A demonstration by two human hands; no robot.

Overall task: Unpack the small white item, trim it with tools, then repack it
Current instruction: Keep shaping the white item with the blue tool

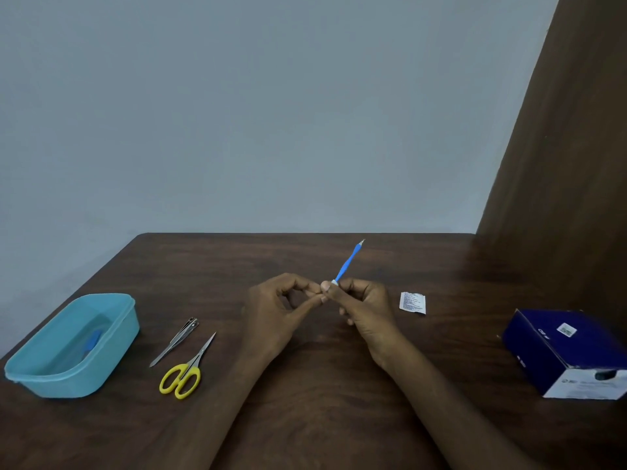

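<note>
Both hands meet above the table (305,418) centre, fingertips touching. Right hand (364,305) curls around the lower end of a blue-handled tool (346,264), thumb pinching it near the base; the tool angles up and away from the person, metal tip at the top. Left hand (276,307) is curled, thumb and index tip brought together right against the right thumb. Can't tell whether it pinches anything; whatever sits between the fingertips is too small to see.

Small white packet (412,302) lies flat on the table just right of the right hand, not touched, printed side up.

Left of the hands: yellow-handled scissors (185,371) closed, blades pointing away from the person; metal nail clipper (174,340) just beside them on their left, apart. Further left, teal plastic tub (73,344), open top, a blue object inside. Well right of the hands, dark blue box (566,351) near the table edge
</note>
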